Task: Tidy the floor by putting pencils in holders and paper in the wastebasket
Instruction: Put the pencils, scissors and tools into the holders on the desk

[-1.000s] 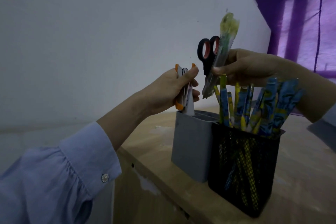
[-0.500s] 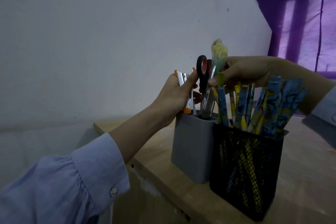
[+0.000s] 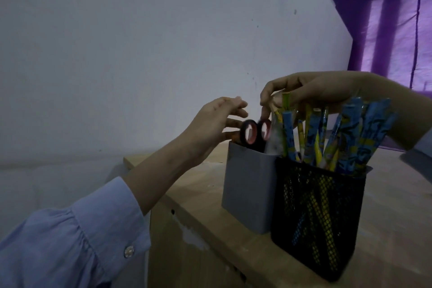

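Pencils (image 3: 346,138): stored upright in black mesh holder (image 3: 318,217), leaning on rim for support. Scissors (image 3: 254,132) seated blades-down in adjacent grey holder (image 3: 247,184). Left hand (image 3: 217,121) slack, fingers spread, holding nothing. Right hand (image 3: 315,91) above scissors handles; grasp not determinable.

Surface: a pale wooden top (image 3: 397,229), dim in this light, with scuffed, whitish patches across its grain.
Front edge: it runs on a slant from the back left down to the lower right, with a plain wooden panel dropping away below it.
Panel marks: one small dark hole and a chipped white patch just under the edge.
First item: a grey rectangular plastic holder (image 3: 247,189), upright, close to the front edge.
Second item: a black wire-mesh holder (image 3: 315,217), upright too, nearer the camera and to the right.
Spacing: the two stand side by side, the mesh one overlapping the grey one's right side; whether they actually touch can't be told.
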The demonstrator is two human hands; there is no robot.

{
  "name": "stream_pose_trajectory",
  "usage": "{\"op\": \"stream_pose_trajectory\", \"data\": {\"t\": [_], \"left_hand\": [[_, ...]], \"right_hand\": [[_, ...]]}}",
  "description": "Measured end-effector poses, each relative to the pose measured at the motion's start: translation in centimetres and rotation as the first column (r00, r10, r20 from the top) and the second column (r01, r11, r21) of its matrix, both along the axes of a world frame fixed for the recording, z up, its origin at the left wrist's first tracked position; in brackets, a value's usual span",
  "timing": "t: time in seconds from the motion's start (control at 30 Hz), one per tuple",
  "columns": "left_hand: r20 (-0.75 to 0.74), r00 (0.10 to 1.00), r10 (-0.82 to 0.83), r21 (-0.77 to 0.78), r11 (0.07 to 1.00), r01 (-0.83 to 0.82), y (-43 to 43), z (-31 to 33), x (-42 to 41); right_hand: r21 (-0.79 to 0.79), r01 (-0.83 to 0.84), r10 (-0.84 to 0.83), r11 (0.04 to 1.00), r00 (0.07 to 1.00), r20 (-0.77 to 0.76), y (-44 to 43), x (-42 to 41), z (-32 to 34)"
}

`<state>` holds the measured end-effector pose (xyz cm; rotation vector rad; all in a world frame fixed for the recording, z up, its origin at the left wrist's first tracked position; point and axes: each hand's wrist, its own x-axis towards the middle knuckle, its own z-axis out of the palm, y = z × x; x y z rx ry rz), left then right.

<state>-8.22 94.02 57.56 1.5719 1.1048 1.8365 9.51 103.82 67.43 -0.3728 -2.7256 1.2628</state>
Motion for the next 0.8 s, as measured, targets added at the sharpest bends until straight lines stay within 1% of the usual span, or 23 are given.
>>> {"op": "stream_pose_trajectory", "data": {"t": [0.1, 0.2, 0.3, 0.4, 0.53, 0.63, 0.8], "left_hand": [[-0.043, 0.999, 0.001, -0.004, 1.0, -0.001, -0.5, -0.3, -0.5], [-0.07, 0.998, 0.008, -0.008, 1.0, -0.008, -0.8, -0.6, -0.9], [-0.074, 0.997, 0.018, -0.007, 1.0, -0.018, -1.1, -0.6, -1.0], [-0.107, 0.991, 0.084, 0.011, 0.996, -0.083, -1.5, -0.6, -1.0], [-0.169, 0.962, 0.216, 0.041, 0.976, -0.212, -2.6, -0.5, -1.2], [-0.237, 0.919, 0.314, 0.064, 0.949, -0.308, -4.4, -0.2, -1.7], [-0.382, 0.775, 0.504, 0.15, 0.861, -0.486, -9.0, 0.4, -2.4]], "right_hand": [[-0.023, -0.011, 0.011, 1.0, 1.0, 0.011, 0.1, 0.6, 0.5], [0.032, -0.002, 0.002, 0.999, 1.0, 0.017, 0.1, 1.1, 0.8], [0.07, 0.041, -0.04, 0.997, 0.999, -0.016, 0.3, 1.5, 1.2], [0.096, 0.088, -0.078, 0.991, 0.992, -0.095, 0.7, 1.8, 1.8], [0.164, 0.116, -0.09, 0.98, 0.984, -0.153, 0.1, 1.6, 3.3], [0.257, 0.105, -0.061, 0.961, 0.983, -0.172, -1.5, 1.1, 4.5], [0.472, 0.093, 0.001, 0.877, 0.981, -0.195, -5.9, -0.1, 6.0]]}}
